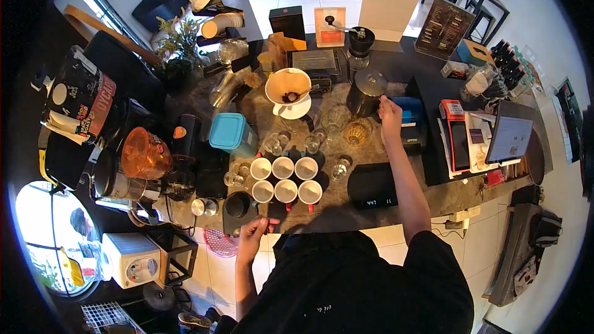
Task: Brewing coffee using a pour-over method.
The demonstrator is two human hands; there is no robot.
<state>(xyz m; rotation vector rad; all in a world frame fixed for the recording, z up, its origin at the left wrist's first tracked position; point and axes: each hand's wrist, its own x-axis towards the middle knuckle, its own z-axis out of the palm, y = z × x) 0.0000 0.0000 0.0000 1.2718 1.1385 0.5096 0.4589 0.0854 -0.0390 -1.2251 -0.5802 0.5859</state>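
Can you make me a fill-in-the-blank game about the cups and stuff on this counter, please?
The dark lidded pot is at the person's ____ hand.
The cups with white insides stand in two rows of ____.
The lid on the square tub is coloured ____.

Missing words: right; three; blue.

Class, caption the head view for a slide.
Right hand at a dark, lidded cylindrical pot; six round white-lined cups stand in two rows.
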